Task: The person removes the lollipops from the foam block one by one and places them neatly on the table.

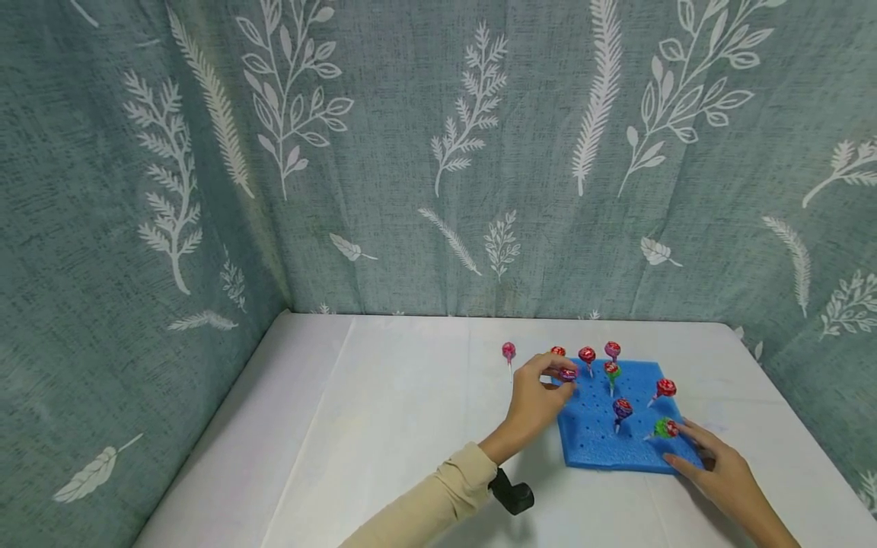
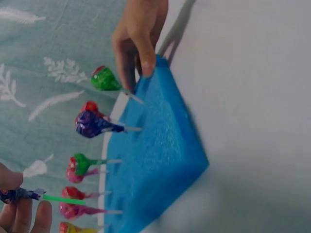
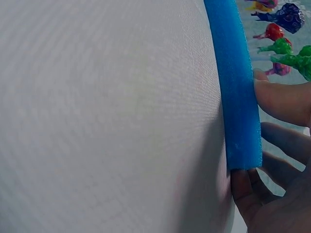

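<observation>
My left hand (image 1: 534, 397) pinches a lollipop in a dark purple wrapper (image 1: 568, 374) above the far left part of a blue foam board (image 1: 594, 449). Its bright green stick (image 2: 63, 199) shows in the left wrist view, pointing toward the board and apart from it. Several wrapped lollipops stand in the board, among them a dark blue one (image 1: 622, 409), a red one (image 1: 665, 388) and a tilted green-and-red one (image 1: 664, 428). At the board's near right corner my right hand (image 1: 721, 473) grips the edge, thumb on the top face, other fingers against the side.
A pink lollipop (image 1: 508, 350) with a white stick is on the white table (image 1: 384, 426), left of the board. Small holes dot the board's top. A leaf-patterned curtain (image 1: 397, 152) hangs behind the table and along its sides. Something black (image 1: 512, 493) sits under my left wrist.
</observation>
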